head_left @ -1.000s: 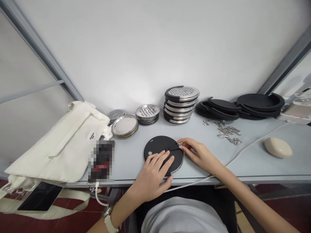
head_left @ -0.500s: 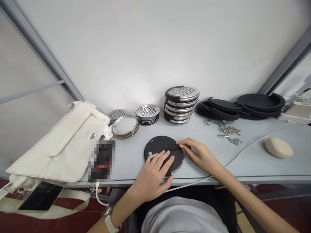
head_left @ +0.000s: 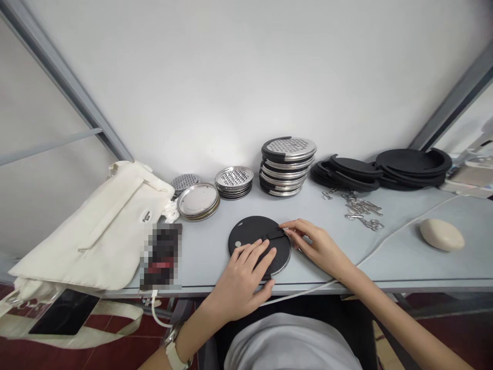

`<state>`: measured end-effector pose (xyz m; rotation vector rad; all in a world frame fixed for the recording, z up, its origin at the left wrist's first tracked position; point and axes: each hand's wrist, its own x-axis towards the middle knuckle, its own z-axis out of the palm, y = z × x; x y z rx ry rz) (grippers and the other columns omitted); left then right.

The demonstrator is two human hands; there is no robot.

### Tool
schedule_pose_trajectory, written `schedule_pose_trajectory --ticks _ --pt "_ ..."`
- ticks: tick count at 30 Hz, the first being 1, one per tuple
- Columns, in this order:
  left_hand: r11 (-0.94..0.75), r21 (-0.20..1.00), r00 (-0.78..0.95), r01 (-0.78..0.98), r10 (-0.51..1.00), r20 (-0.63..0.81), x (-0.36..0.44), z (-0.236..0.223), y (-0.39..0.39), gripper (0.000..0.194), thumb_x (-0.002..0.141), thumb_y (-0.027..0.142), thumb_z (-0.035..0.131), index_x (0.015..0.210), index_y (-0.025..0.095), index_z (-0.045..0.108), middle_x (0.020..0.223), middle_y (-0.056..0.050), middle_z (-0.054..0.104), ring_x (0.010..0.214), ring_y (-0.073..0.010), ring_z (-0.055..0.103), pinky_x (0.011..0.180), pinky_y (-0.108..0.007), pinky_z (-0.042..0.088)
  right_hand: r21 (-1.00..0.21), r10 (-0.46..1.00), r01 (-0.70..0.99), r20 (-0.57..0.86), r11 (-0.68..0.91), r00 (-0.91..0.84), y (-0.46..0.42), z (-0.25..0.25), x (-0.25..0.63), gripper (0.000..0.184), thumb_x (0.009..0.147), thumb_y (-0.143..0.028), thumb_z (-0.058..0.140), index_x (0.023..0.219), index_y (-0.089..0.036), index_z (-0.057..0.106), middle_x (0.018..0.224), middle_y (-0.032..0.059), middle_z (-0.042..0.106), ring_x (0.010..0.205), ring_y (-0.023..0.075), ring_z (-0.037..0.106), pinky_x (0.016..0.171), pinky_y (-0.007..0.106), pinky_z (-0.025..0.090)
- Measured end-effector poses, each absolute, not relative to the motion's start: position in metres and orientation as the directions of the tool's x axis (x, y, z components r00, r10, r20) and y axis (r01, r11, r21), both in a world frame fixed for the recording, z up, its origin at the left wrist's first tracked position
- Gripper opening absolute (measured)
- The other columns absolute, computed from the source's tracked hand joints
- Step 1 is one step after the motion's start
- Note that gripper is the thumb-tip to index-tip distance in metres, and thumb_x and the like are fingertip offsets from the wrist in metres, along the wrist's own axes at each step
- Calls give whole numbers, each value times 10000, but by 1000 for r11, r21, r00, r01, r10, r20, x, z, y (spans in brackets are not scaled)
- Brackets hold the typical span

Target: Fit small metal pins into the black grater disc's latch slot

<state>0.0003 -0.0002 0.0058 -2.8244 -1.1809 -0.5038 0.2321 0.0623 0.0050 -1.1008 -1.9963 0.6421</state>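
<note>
Black round disc [head_left: 249, 229] lies flat on desk [head_left: 208, 257], close to front edge. Your left hand [head_left: 239, 285], spread and ungripping, rests across it, likely bracing against slip. Your right hand [head_left: 316, 245] pinches small metal hook [head_left: 286, 233] at disc's right rim, presumably for fine control.

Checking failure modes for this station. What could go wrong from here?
1. The small metal piece at the right hand's fingertips is tiny and mostly hidden, so it could slip or sit wrong unnoticed.
2. The black disc lies close to the table's front edge; if the left hand pushes unevenly, it might slide off.
3. The white cable runs beneath the right forearm and could snag.
</note>
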Motion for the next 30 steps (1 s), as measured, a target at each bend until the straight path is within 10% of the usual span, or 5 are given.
schedule_pose_trajectory --ticks 14,30 --pt "-710 92 658 698 687 307 0 7 -1 540 943 302 456 1451 141 369 1511 -114 358 1388 -256 311 1096 -448 311 -729 865 466 421 501 -271 63 6 232 137 950 -308 522 879 -213 590 757 10 583 661 162 545 649 284 461" --pt "-718 80 660 692 673 335 1 8 -1 541 930 298 476 1441 145 385 1485 -124 397 1375 -256 345 1085 -441 337 -742 873 460 421 488 -247 69 -4 235 222 963 -311 476 1124 -224 602 1014 88 623 888 215 643 847 385 522"
